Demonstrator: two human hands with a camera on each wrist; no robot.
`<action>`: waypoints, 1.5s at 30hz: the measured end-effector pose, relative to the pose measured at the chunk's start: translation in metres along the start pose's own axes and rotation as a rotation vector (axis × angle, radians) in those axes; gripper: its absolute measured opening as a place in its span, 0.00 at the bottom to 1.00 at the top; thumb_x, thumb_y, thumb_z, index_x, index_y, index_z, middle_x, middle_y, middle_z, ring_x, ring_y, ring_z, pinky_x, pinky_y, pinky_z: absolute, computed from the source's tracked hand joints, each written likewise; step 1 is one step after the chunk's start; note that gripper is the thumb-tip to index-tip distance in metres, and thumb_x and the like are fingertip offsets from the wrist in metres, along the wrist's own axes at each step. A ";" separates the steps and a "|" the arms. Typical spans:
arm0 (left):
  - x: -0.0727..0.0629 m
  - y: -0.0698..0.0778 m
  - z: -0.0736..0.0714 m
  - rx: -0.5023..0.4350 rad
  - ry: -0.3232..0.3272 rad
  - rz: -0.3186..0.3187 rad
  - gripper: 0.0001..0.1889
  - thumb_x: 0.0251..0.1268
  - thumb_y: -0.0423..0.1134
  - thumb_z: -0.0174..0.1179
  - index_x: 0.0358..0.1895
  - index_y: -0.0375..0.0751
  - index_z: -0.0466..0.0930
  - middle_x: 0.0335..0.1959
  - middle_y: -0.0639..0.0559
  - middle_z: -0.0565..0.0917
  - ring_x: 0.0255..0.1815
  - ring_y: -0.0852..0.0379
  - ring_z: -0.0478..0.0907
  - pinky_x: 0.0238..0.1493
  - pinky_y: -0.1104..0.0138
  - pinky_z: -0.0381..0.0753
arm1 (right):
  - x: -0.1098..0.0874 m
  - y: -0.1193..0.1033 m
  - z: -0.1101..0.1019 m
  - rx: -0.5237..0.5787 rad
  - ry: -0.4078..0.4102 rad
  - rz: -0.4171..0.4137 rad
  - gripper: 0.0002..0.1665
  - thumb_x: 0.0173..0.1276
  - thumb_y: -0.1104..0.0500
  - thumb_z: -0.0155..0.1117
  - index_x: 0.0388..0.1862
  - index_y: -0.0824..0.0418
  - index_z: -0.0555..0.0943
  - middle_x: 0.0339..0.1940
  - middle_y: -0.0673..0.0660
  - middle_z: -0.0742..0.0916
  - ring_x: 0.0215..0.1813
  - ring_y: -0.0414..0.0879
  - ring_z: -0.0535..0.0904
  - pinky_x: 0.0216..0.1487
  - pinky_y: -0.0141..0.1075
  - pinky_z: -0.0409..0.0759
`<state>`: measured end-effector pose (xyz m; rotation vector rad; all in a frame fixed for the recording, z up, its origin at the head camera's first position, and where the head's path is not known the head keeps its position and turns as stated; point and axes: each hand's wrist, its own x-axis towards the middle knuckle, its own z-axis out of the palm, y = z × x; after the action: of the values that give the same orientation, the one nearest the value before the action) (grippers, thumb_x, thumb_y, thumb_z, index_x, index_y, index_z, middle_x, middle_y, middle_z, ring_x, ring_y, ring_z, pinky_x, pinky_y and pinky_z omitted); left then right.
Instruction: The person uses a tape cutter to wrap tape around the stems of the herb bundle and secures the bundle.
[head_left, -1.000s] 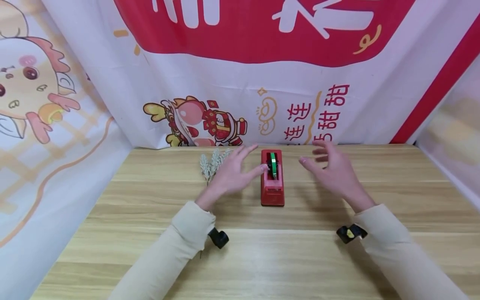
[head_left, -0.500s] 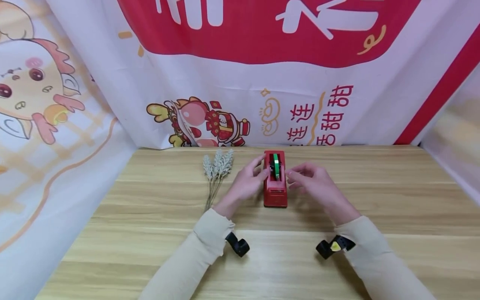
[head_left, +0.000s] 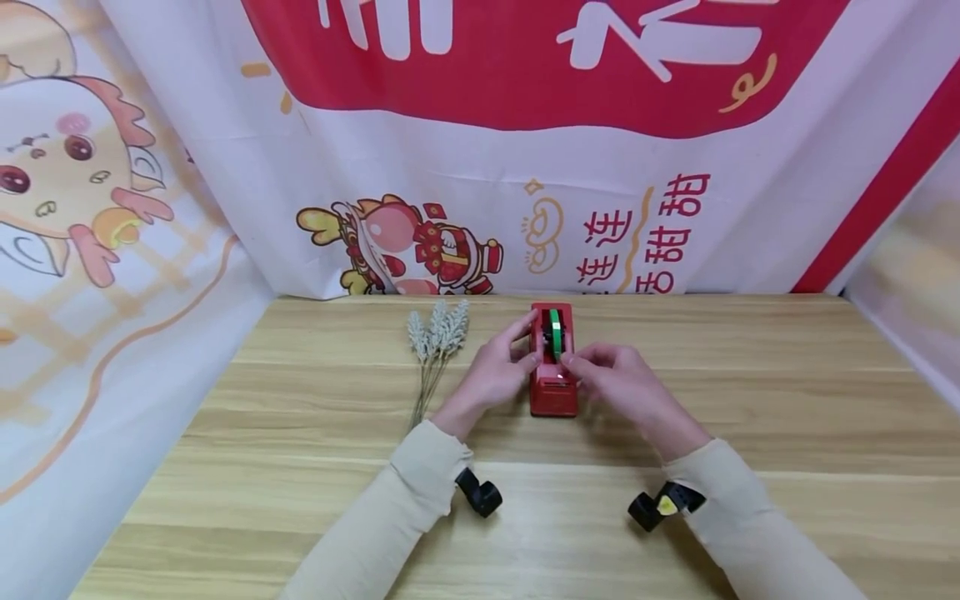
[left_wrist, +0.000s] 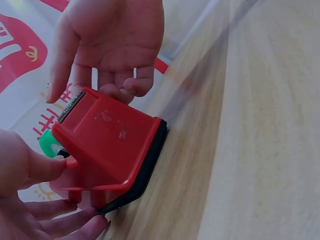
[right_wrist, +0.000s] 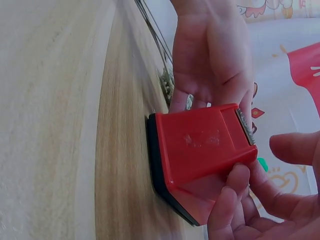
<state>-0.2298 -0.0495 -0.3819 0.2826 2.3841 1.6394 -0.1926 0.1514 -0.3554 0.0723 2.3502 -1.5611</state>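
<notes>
A red tape dispenser [head_left: 553, 403] with a dark base stands near the table's back edge, a green-cored tape roll [head_left: 557, 330] in its slot. My left hand [head_left: 491, 373] holds its left side; in the left wrist view the thumb lies at the upper edge by the roll, with the fingers lower along the side. From the right, my right hand [head_left: 621, 380] touches the dispenser with loosely bent fingers. The right wrist view has its thumb raised apart from the toothed cutter [right_wrist: 245, 126]. Whether any tape is between the right fingertips is hidden.
Left of the dispenser lies a small bunch of grey-green dried flowers [head_left: 438, 332] on thin stems. The wooden table [head_left: 360, 492] meets printed cloth hangings [head_left: 480, 158] at the back and sides. A black wrist camera sits below each sleeve cuff.
Both hands have come inward to the dispenser. The left now lies against its side; the right has moved left and slightly nearer, from hanging apart to touching. The dispenser stays in place.
</notes>
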 end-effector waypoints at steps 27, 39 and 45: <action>0.002 0.003 0.002 0.080 0.020 -0.022 0.35 0.80 0.35 0.57 0.83 0.70 0.61 0.85 0.54 0.66 0.80 0.43 0.71 0.80 0.50 0.70 | 0.007 0.006 0.004 0.091 -0.056 -0.028 0.19 0.79 0.51 0.66 0.55 0.66 0.85 0.35 0.48 0.86 0.38 0.43 0.77 0.42 0.35 0.78; 0.001 0.006 0.003 0.087 -0.002 -0.035 0.35 0.81 0.35 0.56 0.83 0.70 0.60 0.85 0.53 0.64 0.81 0.44 0.69 0.81 0.51 0.67 | 0.003 0.006 0.003 0.071 -0.061 -0.008 0.18 0.81 0.52 0.63 0.58 0.64 0.85 0.42 0.52 0.87 0.44 0.48 0.77 0.49 0.38 0.78; 0.000 0.007 0.003 0.090 0.001 -0.030 0.35 0.81 0.34 0.55 0.83 0.69 0.60 0.85 0.53 0.65 0.81 0.45 0.70 0.80 0.51 0.69 | 0.002 0.005 0.004 0.083 -0.052 -0.015 0.18 0.81 0.52 0.63 0.58 0.65 0.85 0.41 0.51 0.86 0.44 0.48 0.77 0.49 0.38 0.79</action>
<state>-0.2291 -0.0443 -0.3764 0.2612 2.4547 1.5218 -0.1923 0.1500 -0.3619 0.0320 2.2512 -1.6477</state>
